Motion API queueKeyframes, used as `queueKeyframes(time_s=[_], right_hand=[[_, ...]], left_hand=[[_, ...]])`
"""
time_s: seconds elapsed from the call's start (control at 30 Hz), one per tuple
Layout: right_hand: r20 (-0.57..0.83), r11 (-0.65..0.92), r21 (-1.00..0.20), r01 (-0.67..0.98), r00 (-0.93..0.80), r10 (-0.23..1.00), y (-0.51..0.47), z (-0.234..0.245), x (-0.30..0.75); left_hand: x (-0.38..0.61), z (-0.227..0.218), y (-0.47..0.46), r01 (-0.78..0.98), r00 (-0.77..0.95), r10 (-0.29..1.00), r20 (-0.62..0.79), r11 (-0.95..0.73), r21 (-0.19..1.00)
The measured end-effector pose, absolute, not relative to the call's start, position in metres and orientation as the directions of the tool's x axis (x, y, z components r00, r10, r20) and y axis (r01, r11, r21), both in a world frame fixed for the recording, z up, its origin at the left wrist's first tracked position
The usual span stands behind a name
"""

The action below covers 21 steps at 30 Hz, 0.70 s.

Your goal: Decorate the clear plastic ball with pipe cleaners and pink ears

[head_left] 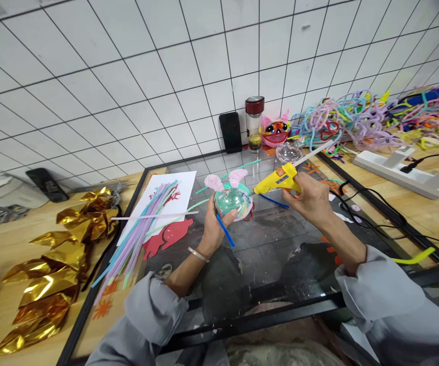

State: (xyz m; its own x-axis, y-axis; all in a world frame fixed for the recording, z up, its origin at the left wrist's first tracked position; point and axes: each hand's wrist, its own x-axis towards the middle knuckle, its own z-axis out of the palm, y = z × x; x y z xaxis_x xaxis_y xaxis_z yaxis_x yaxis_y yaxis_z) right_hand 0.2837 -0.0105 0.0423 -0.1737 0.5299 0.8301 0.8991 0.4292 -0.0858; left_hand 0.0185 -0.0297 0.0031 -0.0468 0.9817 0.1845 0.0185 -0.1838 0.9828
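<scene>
My left hand is closed around a clear plastic ball with green pipe cleaner coiled on it and two pink ear shapes standing at its top. A short blue pipe cleaner sticks out by the left thumb. In my right hand is a yellow glue gun, its nozzle pointing left, close to the ball's right side. A white glue stick protrudes from its back end. Beneath the nozzle, another blue pipe cleaner rests on the glass.
Pipe cleaners lie across white paper at left, near gold foil. A tea bottle, a phone and a decorated face ball stand by the wall. Right are tangled pipe cleaners, a power strip and black cables.
</scene>
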Motion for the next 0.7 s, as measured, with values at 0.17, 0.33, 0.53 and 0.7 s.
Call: queueKeyframes(time_s=[0.17, 0.33, 0.53, 0.7], right_hand=[[0.837, 0.446, -0.071, 0.892, -0.190, 0.513, -0.0101, 0.0416, 0.2847], [0.833, 0.418, -0.097, 0.903, -0.157, 0.531, -0.0092, 0.0397, 0.2845], [0.813, 0.445, -0.134, 0.886, -0.158, 0.560, -0.0089, 0.0398, 0.2842], [0.813, 0.445, -0.133, 0.886, -0.159, 0.560, -0.0091, 0.0412, 0.2847]], left_hand=[[0.0178, 0.0054, -0.0300, 0.045, -0.033, 0.979, 0.200, -0.199, 0.979], [0.0165, 0.0064, -0.0300, 0.083, -0.040, 0.981, 0.191, -0.187, 0.979], [0.0153, -0.0004, -0.0281, 0.065, -0.035, 0.975, 0.220, -0.218, 0.974], [0.0159, -0.0010, -0.0274, 0.034, -0.007, 0.973, 0.231, -0.230, 0.972]])
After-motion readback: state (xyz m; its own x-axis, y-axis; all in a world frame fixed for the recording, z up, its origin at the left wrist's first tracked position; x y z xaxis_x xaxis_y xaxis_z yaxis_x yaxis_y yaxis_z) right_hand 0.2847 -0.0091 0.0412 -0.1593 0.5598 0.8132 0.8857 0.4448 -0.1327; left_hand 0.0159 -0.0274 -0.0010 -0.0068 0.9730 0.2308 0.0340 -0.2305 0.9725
